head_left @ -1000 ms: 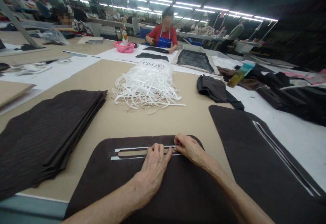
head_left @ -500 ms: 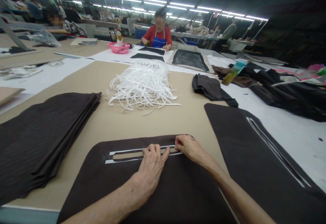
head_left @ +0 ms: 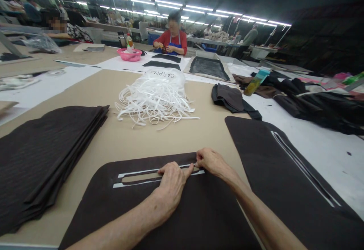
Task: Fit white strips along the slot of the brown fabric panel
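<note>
Under rows of strip lights (head_left: 227, 12) in the upper part of the frame, a long bench (head_left: 136, 140) with a tan surface stretches away from you. Across it at the top centre sits a co-worker (head_left: 180, 39) in a red top and blue apron, with a pink basin (head_left: 129, 57) near. Your dark panel (head_left: 204, 212) lies flat at the bottom centre, its long slot (head_left: 142, 177) edged above and below by white strips (head_left: 122, 175). Your left hand (head_left: 173, 182) rests across the slot with its grip loose and fingers spread on the panel. Your right hand (head_left: 212, 161) is at the right end of the upper strip, fingertips bunched; I cannot tell whether its grip is closed on anything. A second dark panel (head_left: 273, 174), similarly slotted, lies at the lower right, and a stack of dark pieces (head_left: 57, 155) at the left. Beyond your hands, near the centre, a tangle of white ribbons (head_left: 156, 102) spreads before a lettered white bag (head_left: 176, 81).
</note>
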